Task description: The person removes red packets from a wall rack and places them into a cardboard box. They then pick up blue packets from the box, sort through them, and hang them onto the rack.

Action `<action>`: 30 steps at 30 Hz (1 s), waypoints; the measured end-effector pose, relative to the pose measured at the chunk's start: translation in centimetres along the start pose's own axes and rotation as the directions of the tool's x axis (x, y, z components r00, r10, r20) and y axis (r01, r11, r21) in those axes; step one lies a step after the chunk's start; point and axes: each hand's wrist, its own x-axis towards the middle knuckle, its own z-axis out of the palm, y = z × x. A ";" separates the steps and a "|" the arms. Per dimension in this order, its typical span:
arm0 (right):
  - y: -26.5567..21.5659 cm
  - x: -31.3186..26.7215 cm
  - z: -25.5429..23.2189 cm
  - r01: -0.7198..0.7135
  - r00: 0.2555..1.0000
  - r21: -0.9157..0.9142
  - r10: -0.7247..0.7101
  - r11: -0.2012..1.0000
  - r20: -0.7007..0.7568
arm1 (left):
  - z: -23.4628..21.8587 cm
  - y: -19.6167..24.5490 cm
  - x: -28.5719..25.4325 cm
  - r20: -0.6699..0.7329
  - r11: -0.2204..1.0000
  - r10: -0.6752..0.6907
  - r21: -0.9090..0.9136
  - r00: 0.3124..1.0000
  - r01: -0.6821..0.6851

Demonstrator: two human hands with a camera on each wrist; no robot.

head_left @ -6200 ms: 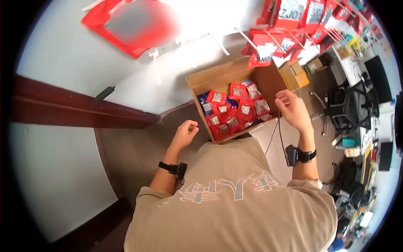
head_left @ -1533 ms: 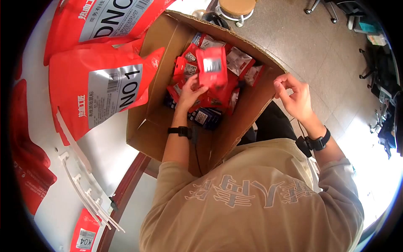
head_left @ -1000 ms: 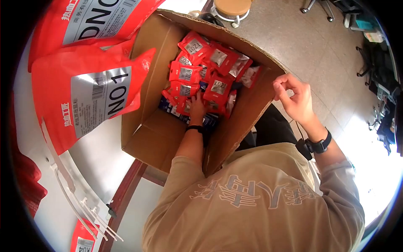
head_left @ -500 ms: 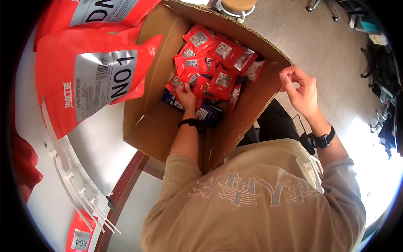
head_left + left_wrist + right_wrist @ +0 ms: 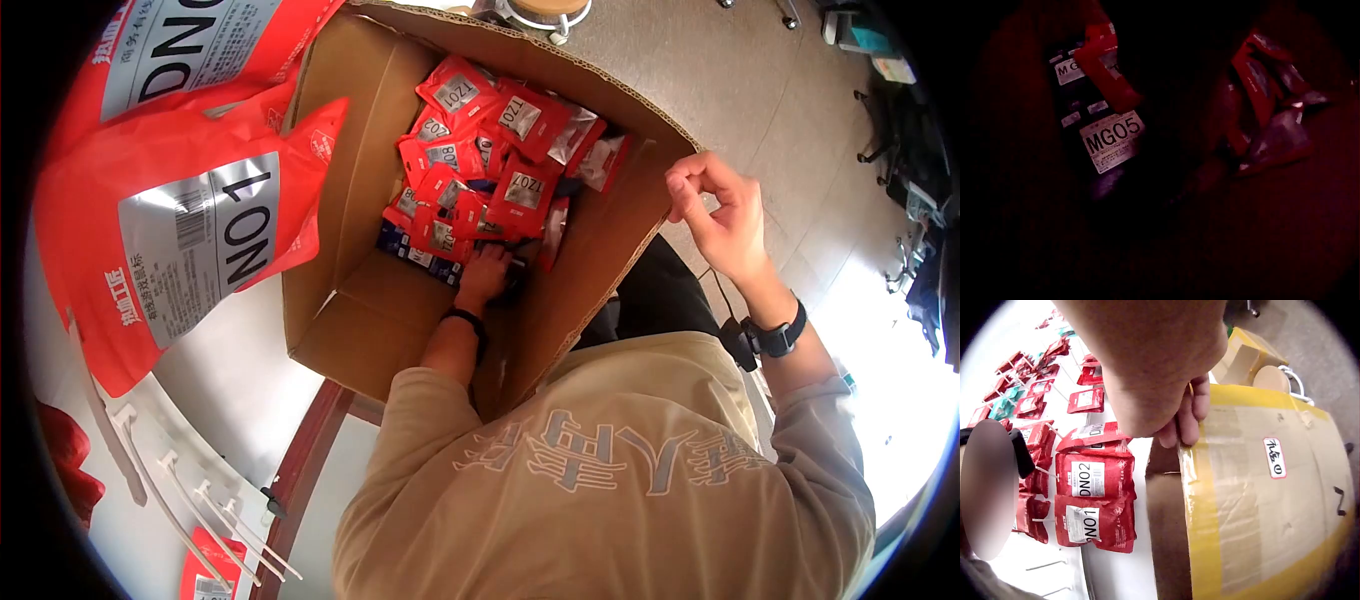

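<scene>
A cardboard box (image 5: 365, 325) holds several small red pouches with silver labels, among them one marked TZ07 (image 5: 525, 195). Dark blue packs (image 5: 400, 245) lie under them at the near side. My left hand (image 5: 487, 275) reaches deep into the box, fingers on the dark pack beside the lowest red pouches. In the dark left wrist view a pack labelled MG05 (image 5: 1113, 142) shows; the hand is lost in shadow, and I cannot tell whether it grips the pack. My right hand (image 5: 720, 215) holds the box's right rim, fingers curled over the edge in the right wrist view.
Large red pouches, one marked DNO1 (image 5: 200, 235), hang on the wall at the left, close to the box. Bare white hooks (image 5: 185, 500) stick out below them. A round stool (image 5: 548, 12) stands beyond the box.
The view has turned and moved closer to the box since the oldest frame. My left hand shifted a red pouch, then moved right and down onto a dark pack. The right hand stays at the rim.
</scene>
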 end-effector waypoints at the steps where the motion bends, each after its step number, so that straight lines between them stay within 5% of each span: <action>1: -0.1 0.0 0.0 -0.003 1.000 0.003 0.003 1.000 -0.004 | 0.8 -0.4 -0.1 0.004 1.000 0.003 0.003 1.000 -0.003; 3: -0.2 0.0 0.1 0.006 1.000 0.002 -0.006 1.000 -0.008 | 3.3 -1.6 0.2 -0.077 0.979 0.136 0.166 0.988 -0.122; 9: 0.1 0.0 0.0 0.034 0.999 0.003 -0.034 0.999 -0.002 | 4.7 -1.8 -0.5 -0.300 0.946 0.238 0.287 0.924 -0.151; 15: 0.0 0.1 0.0 -0.001 1.000 0.004 0.001 1.000 -0.013 | 5.1 -1.1 1.0 -0.181 0.937 0.138 0.342 0.974 -0.069; 22: -0.2 0.2 0.0 -0.014 1.000 0.013 0.014 1.000 -0.013 | 5.4 -1.7 1.6 -0.269 0.880 0.248 0.465 0.931 -0.100; 24: -0.3 0.3 -0.2 0.022 1.000 -0.008 -0.022 1.000 -0.002 | 2.9 -0.8 1.1 0.032 0.990 -0.027 0.137 0.999 0.023; 25: -0.4 0.3 -0.2 0.026 1.000 -0.009 -0.026 1.000 -0.004 | 2.8 -1.2 1.0 0.028 0.990 -0.027 0.140 0.999 0.023; 27: -0.6 0.3 -0.3 -0.027 1.000 -0.012 0.027 1.000 0.011 | 2.0 -2.2 0.6 0.091 0.956 0.186 0.212 0.978 -0.202; 30: -1.0 0.4 -0.2 -0.059 0.998 0.008 0.059 0.998 0.013 | -4.7 -0.5 -0.7 0.290 0.982 0.104 0.121 0.951 -0.144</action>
